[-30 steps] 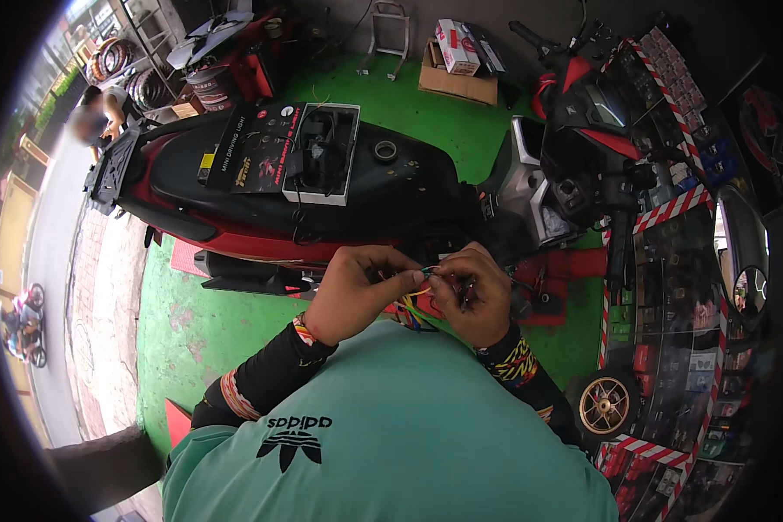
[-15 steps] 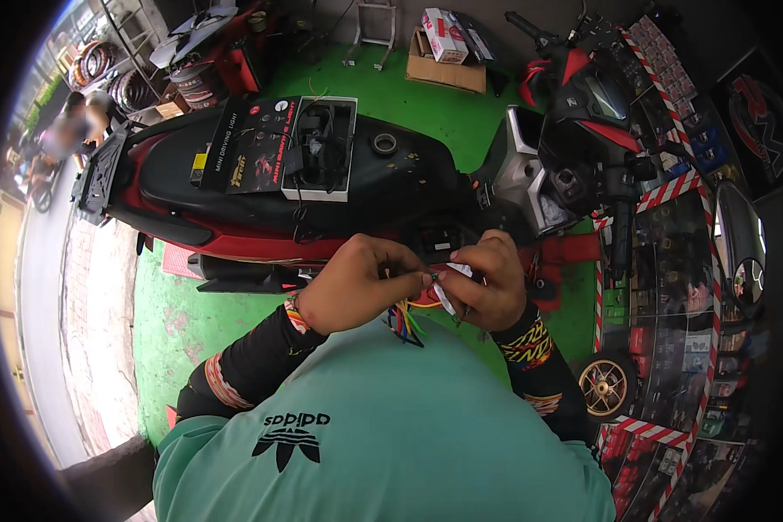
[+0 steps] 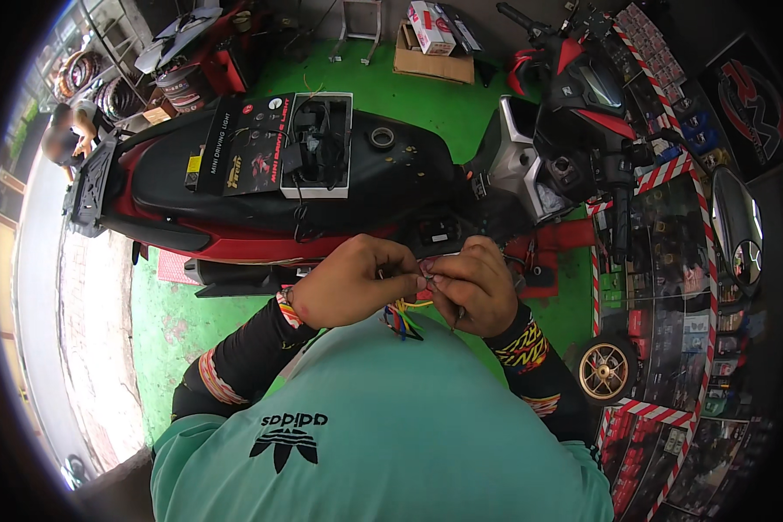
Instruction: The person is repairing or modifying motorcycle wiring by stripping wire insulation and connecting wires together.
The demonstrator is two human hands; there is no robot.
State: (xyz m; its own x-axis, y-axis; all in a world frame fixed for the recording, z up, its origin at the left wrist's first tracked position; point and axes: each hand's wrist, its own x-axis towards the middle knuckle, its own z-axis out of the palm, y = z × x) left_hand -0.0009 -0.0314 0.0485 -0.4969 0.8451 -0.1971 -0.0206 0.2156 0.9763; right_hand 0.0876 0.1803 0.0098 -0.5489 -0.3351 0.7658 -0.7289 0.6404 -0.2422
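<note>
In front of my chest, both hands are closed with their fingertips meeting. My left hand [image 3: 352, 280] pinches thin wire ends between thumb and index finger. A bundle of coloured wires [image 3: 402, 320], yellow, green, blue, red and black among them, dangles below the fingertips. From the other side my right hand [image 3: 480, 285] grips the same wires, its fingers curled; a yellow strand runs toward it. The exact join between the fingertips is too small to make out. Just beyond the hands is the red and black scooter [image 3: 235, 209].
On the scooter's seat lie an open box [image 3: 316, 148] holding black cables and a tape roll [image 3: 381, 137]. Behind, a cardboard box [image 3: 432, 63] sits on the green floor [image 3: 365, 96]. Glass display cases [image 3: 657, 287] and a gold wheel [image 3: 605, 371] stand at the right.
The white piece that showed at my right hand is no longer visible. My right fingers have curled in closer against the left fingertips. The view has shifted slightly.
</note>
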